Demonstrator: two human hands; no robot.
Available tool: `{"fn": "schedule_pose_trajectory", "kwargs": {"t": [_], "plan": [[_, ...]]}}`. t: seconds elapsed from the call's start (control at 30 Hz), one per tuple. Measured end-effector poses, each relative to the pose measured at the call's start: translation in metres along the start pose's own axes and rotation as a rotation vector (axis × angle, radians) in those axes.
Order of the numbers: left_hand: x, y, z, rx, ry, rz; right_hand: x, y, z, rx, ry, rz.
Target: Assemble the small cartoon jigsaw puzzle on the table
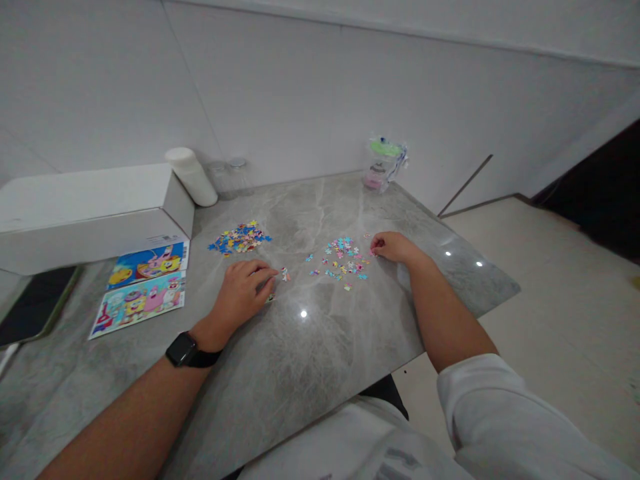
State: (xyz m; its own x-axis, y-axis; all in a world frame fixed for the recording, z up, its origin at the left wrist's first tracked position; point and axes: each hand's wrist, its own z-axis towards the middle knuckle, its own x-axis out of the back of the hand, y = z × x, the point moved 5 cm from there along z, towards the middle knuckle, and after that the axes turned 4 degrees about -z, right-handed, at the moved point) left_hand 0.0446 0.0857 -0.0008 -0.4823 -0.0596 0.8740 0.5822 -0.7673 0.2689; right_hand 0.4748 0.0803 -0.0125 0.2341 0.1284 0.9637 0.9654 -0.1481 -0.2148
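My left hand (243,291) lies palm down on the grey marble table (300,360), fingers curled, their tips by a small jigsaw piece (285,273). A black watch (186,351) is on that wrist. My right hand (391,245) rests at the right edge of a loose scatter of pink and light-blue jigsaw pieces (341,259), fingers pinched on a piece I can barely see. A denser heap of blue and yellow pieces (240,238) lies farther left, beyond my left hand.
Two cartoon picture cards (145,287) lie at the left beside a long white box (90,213). A white cylinder (191,175), clear jars (230,177) and a plastic container (383,163) stand by the wall. A dark tablet (35,303) lies far left.
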Motion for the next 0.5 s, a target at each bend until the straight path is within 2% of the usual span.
{"fn": "schedule_pose_trajectory", "kwargs": {"t": [0.13,0.37,0.5], "plan": [[0.000,0.000,0.000,0.009,-0.003,-0.006,0.003,-0.004,0.000,0.005,0.087,0.046],[0.001,0.000,0.000,0.002,0.005,-0.016,-0.008,-0.037,0.002,0.211,0.136,0.024],[0.000,-0.001,0.000,0.003,0.003,-0.022,-0.006,-0.033,0.003,0.208,0.147,-0.026]]}}
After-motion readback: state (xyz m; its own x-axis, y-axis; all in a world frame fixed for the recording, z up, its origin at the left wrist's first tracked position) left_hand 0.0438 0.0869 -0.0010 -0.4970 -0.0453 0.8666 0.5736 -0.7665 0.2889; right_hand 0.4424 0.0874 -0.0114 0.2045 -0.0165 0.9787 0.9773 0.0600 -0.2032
